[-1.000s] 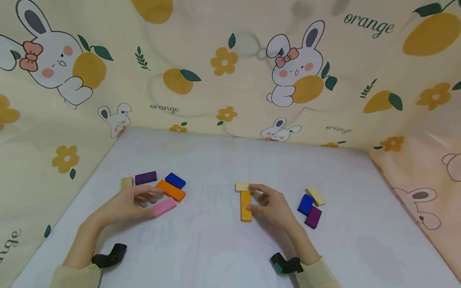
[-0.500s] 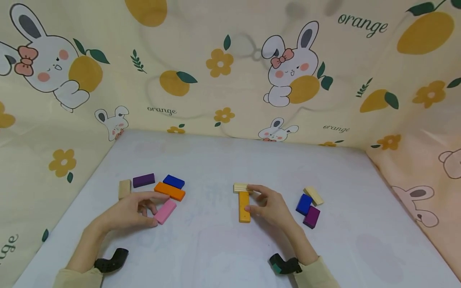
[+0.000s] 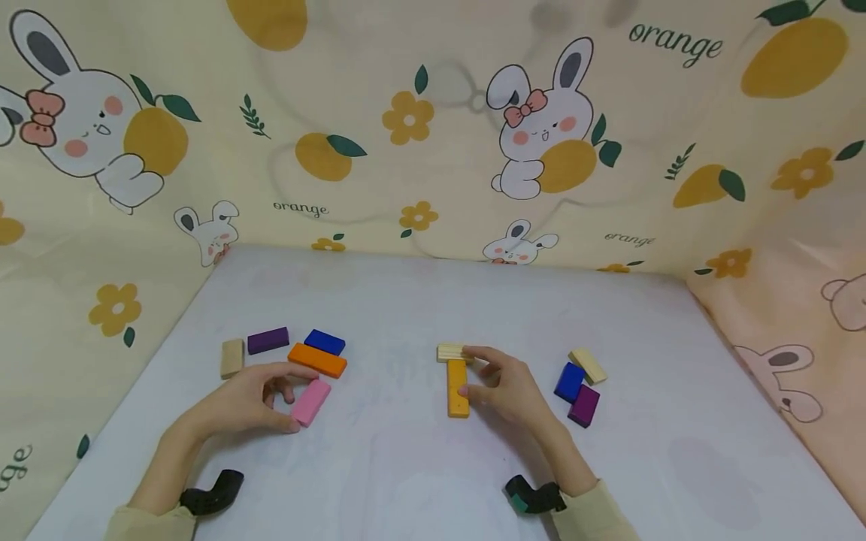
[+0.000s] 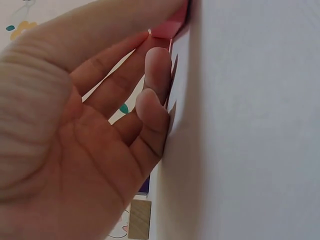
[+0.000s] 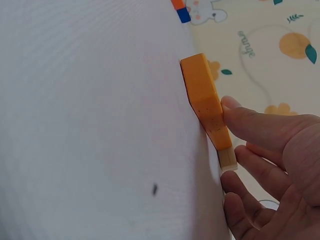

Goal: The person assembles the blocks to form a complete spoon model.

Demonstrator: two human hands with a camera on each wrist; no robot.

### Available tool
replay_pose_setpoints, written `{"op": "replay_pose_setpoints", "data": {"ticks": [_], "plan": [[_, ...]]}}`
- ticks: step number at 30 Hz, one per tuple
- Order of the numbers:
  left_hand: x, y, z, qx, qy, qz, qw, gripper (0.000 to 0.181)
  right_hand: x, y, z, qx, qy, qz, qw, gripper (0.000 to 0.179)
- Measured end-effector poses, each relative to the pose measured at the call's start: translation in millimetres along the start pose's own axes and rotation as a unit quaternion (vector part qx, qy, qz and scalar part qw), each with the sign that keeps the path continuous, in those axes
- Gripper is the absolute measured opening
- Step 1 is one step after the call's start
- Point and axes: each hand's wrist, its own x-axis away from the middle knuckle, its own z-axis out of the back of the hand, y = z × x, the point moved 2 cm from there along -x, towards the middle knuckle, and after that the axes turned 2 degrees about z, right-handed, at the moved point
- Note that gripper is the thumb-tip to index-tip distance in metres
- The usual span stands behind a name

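Note:
In the head view my left hand [image 3: 240, 398] holds a pink block [image 3: 311, 403] by its ends, forefinger at the far end and thumb at the near end. The block lies on the table. My right hand [image 3: 510, 387] rests beside a yellow block [image 3: 458, 389] and a pale wooden block [image 3: 450, 352], which together form a T. Its thumb touches the yellow block's right side, and its forefinger reaches the pale block's right end. In the right wrist view the thumb lies against the yellow block [image 5: 202, 95], the other fingers loosely bent.
Past my left hand lie an orange block [image 3: 317, 360], a blue block [image 3: 325, 343], a purple block [image 3: 267, 340] and a pale block [image 3: 232, 358]. On the right are another pale block [image 3: 588, 366], a blue block [image 3: 570, 382] and a purple block [image 3: 584, 406]. Printed cloth borders the white table [image 3: 392, 481].
My left hand has turned the pink block to a steeper slant and drawn slightly nearer, uncovering more of the pale block behind it. The right hand keeps its place at the T.

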Motion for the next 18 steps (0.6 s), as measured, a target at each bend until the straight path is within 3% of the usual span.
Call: {"op": "replay_pose_setpoints", "data": {"ticks": [7,10,14,18], "plan": [[3.0,6.8,-1.0,0.007,-0.007,0.001,0.9999,0.057,0.7,0.5,-0.7,0.003,0.000,-0.004,1.0000,0.062],[2.9,15.3,-3.8,0.016,-0.012,-0.015,0.9997,0.054,1.2,0.2,-0.3,0.001,-0.001,-0.004,1.0000,0.062],[-3.8,35.1,-15.2,0.021,-0.005,-0.048,0.9986,0.053,1.0,0.1,-0.1,0.000,0.001,0.000,1.0000,0.062],[-15.3,61.8,-37.7,0.011,0.002,-0.070,0.9975,0.058,0.0,-0.5,-0.4,0.001,0.001,0.006,1.0000,0.062]]}}
